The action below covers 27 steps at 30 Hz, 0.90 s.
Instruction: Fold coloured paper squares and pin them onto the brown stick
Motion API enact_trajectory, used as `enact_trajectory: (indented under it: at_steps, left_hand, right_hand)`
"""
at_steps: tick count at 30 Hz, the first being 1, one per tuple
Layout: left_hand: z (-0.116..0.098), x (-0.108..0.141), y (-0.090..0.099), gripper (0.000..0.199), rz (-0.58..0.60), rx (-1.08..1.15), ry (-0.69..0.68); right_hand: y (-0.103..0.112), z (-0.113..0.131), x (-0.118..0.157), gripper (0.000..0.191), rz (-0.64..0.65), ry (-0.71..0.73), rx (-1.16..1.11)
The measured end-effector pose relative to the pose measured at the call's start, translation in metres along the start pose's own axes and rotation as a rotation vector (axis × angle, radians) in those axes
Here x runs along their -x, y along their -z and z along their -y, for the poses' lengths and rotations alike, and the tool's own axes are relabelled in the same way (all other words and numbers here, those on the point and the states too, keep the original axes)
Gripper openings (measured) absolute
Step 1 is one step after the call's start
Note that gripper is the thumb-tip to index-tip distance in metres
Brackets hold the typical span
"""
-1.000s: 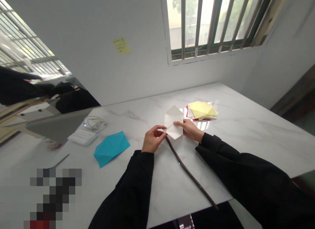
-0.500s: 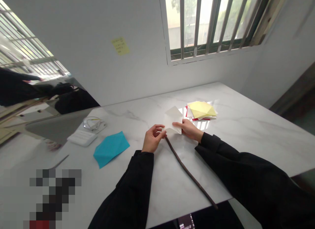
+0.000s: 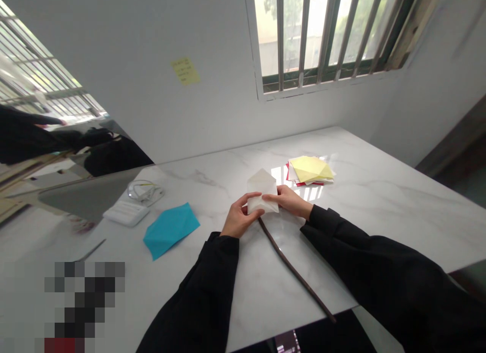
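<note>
A white paper envelope with its pointed flap up is held between my two hands over the table. My left hand grips its left side, thumb on the front near the lower edge and fingers higher up. On the right edge, my right hand pinches the paper with the thumb lying across the front. A thin dark brown stick lies on the table below the envelope, running toward the front edge; its upper end is hidden by the paper and my left hand.
A stack of yellow, white and red envelopes lies behind my right hand. To the left are a blue envelope, a white box-shaped item and a coiled white cable. A yellow note is on the wall.
The envelope has shifted slightly left and toward me, and now stands straighter. My left hand has opened wider around its left side, and my right thumb has moved left across the front.
</note>
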<state>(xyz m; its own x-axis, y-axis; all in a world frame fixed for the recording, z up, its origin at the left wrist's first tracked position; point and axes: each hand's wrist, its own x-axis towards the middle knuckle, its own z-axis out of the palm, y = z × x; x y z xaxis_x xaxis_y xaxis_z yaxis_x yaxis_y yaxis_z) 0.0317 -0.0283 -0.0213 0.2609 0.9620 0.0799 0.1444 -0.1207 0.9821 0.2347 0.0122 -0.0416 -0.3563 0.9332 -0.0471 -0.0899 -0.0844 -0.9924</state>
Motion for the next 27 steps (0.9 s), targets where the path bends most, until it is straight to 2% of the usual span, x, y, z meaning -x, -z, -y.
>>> enact_trajectory:
  at_steps: [7,12,16,21,24,27]
  left_hand:
    - [0.002,-0.001,0.001,0.054,0.006,-0.060,-0.038]
    - [0.006,-0.002,0.004,0.048,-0.040,-0.157,-0.068]
    - [0.006,-0.003,0.006,0.050,-0.078,-0.118,-0.053]
    - [0.007,-0.006,0.013,0.054,-0.192,-0.076,-0.018]
    - [0.009,-0.008,0.016,0.055,-0.247,-0.073,-0.015]
    - [0.010,-0.009,0.017,0.056,-0.266,-0.056,-0.021]
  right_hand:
    - [0.002,0.001,0.000,0.034,0.051,0.043,0.105]
    - [0.004,0.001,-0.001,0.040,0.109,0.112,0.068]
    - [0.006,-0.002,-0.005,0.047,0.104,0.047,0.010]
    - [0.008,-0.001,-0.007,0.049,0.168,-0.053,-0.141]
    - [0.009,0.000,-0.005,0.052,0.195,-0.113,-0.167]
    - [0.009,0.001,-0.005,0.051,0.210,-0.108,-0.145]
